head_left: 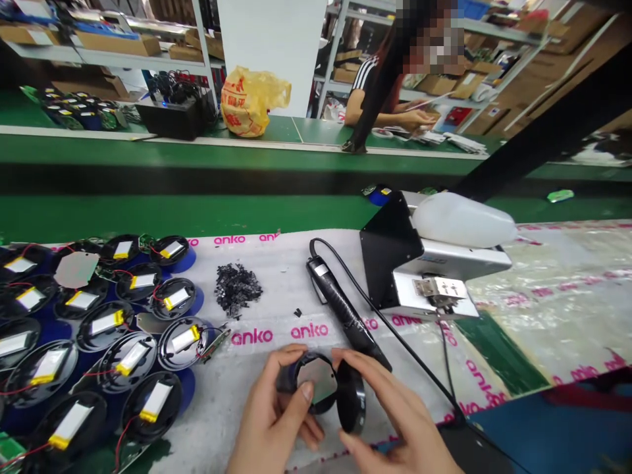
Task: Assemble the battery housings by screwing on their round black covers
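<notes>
Near the front edge of the bench, my left hand [281, 408] is wrapped round a dark round housing [318, 383]. A flat grey plate fills the housing's open face, and my left thumb presses on it. My right hand [390, 408] grips a glossy black round cover [351, 397] by its edge, tilted up beside the housing. Just beyond my hands lies a black electric screwdriver-like tool [343, 309] with a cord. A pile of small black pieces [237, 288] sits to its left on the printed wrap.
At the left stand several blue round housings with white batteries [132, 357] and red wires. A black and silver machine [424, 263] with a white bottle-shaped part [461, 219] stands right. Across the green belt [197, 214] are a yellow bag [251, 102] and a seated person [380, 99].
</notes>
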Action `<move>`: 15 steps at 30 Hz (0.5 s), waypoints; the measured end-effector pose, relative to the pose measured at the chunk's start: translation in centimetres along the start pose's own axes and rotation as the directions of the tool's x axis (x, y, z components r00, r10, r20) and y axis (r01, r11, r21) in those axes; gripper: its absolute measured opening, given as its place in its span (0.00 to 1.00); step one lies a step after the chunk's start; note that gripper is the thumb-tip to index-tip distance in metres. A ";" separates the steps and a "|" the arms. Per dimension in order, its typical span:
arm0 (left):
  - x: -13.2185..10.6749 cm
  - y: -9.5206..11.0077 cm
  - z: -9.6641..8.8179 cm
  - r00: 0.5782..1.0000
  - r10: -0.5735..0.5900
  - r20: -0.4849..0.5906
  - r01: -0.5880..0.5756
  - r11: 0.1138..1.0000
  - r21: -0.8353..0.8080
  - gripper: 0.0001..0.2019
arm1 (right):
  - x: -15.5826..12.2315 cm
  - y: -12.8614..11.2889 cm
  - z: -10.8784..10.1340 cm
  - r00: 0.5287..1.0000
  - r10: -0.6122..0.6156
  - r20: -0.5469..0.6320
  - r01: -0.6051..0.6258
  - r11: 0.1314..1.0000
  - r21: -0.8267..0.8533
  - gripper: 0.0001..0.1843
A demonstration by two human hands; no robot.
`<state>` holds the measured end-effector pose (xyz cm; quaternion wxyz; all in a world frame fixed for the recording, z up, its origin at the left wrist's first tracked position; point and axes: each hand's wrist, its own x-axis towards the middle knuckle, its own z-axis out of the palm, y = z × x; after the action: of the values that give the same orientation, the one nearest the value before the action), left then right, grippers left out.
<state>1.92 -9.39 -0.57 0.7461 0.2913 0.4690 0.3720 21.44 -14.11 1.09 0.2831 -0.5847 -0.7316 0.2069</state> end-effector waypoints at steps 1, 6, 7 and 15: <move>0.0 -0.1 -0.1 1.000 0.000 0.006 0.000 1.000 -0.001 0.24 | 0.1 0.0 0.0 1.000 0.002 0.001 -0.002 1.000 -0.009 0.35; -0.1 -0.2 -0.2 0.999 0.012 0.047 -0.014 0.999 0.030 0.22 | 1.3 -0.5 -0.2 0.993 -0.114 -0.016 0.114 0.993 -0.010 0.33; -0.1 -0.2 -0.3 0.999 0.018 0.050 -0.020 0.999 0.037 0.22 | 1.6 -0.7 -0.3 0.990 -0.140 -0.014 0.140 0.990 -0.011 0.33; 0.2 -0.2 -2.2 0.984 -0.080 0.160 0.111 0.975 -0.194 0.29 | 3.2 -1.3 1.1 0.968 -0.230 0.095 0.237 0.969 -0.071 0.34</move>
<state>0.03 -9.18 -1.64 0.8224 0.2185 0.3843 0.3581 19.27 -11.30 1.62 0.2494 -0.4960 -0.8148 0.1669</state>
